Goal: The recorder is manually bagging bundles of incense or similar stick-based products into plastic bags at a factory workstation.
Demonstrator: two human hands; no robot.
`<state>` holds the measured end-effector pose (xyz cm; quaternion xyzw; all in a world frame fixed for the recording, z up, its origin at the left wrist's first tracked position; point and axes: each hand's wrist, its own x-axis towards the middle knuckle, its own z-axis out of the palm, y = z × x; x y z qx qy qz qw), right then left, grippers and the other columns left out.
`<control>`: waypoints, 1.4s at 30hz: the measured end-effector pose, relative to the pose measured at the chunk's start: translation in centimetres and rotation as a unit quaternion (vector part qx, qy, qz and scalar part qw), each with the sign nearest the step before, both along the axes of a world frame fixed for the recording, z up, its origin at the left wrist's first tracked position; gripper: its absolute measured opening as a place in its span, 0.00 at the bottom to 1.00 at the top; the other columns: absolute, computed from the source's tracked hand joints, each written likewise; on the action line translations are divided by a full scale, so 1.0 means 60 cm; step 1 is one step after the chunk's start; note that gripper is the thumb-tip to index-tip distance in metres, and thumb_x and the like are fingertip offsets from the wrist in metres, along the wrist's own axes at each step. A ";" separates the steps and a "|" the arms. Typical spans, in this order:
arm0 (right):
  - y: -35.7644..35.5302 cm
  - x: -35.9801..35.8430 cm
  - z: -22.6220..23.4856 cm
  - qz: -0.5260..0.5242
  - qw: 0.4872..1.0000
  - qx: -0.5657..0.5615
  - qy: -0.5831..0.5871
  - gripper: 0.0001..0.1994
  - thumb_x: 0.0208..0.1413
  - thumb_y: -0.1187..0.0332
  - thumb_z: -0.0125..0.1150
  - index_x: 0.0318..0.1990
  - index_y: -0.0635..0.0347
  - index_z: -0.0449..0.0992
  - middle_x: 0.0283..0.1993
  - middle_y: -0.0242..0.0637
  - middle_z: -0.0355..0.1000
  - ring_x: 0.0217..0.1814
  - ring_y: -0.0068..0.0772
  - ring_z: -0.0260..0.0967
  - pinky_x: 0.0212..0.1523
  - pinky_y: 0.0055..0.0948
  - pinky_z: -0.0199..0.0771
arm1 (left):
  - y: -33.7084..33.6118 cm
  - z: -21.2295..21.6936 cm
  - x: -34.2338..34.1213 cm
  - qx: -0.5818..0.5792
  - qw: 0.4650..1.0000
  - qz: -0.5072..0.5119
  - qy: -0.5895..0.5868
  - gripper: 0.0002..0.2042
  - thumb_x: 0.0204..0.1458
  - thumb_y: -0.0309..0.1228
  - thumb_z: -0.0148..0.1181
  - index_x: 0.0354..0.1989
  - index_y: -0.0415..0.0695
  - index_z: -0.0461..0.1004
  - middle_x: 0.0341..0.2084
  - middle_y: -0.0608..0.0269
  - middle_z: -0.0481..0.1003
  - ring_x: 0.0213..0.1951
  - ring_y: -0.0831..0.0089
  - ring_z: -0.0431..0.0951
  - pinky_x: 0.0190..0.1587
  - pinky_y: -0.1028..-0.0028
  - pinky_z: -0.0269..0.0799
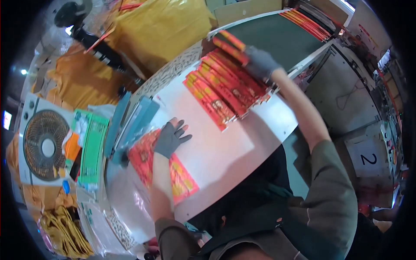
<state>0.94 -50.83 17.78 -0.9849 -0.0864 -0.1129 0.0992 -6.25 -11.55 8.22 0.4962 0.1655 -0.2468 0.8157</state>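
Left hand (170, 138) lies flat, fingers spread, on a red-and-yellow packet (173, 171) on the white worktop (225, 151); right hand (260, 63) grips a few long red packs (229, 43) above the fanned row (225, 89). Likely light, flexible, slippery film; pinch at long edges

two gloved hands (171, 138), one fan (43, 146)

Upper centre of the frame: a fanned row of long red-and-yellow packets (225, 86) on the white table (216, 156), one more raised at its top end. Left of centre: a flat red-and-yellow packet (182, 180) in clear wrap. Far left: green flat packs (92, 149), blue ones (136, 119) beside. Right edge: a white square label (368, 159). Top: large yellow bags (160, 26).
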 end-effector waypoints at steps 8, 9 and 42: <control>-0.012 0.074 -0.217 -0.064 0.947 0.302 -0.088 0.44 0.52 0.42 0.50 0.66 0.65 0.43 0.61 0.64 0.54 0.61 0.61 0.56 0.61 0.38 0.56 | -0.169 0.044 0.207 -0.078 0.991 -0.086 0.062 0.41 0.51 0.60 0.47 0.66 0.47 0.43 0.64 0.48 0.46 0.65 0.50 0.46 0.58 0.34 0.43; 0.021 0.081 -0.212 -0.057 0.929 0.365 -0.038 0.46 0.50 0.39 0.51 0.65 0.69 0.44 0.60 0.64 0.56 0.61 0.59 0.57 0.61 0.36 0.55 | -0.154 0.032 0.218 -0.046 0.996 -0.018 0.080 0.27 0.46 0.54 0.61 0.40 0.42 0.63 0.50 0.47 0.62 0.52 0.50 0.65 0.49 0.35 0.60; 0.217 -0.308 0.074 0.393 0.676 0.615 0.104 0.64 0.30 0.55 0.78 0.68 0.63 0.33 0.59 0.45 0.60 0.59 0.36 0.61 0.58 0.31 0.61 | -0.160 0.227 -0.277 0.034 0.877 0.055 -0.476 0.44 0.37 0.29 0.73 0.63 0.37 0.51 0.54 0.55 0.66 0.56 0.65 0.66 0.59 0.66 0.61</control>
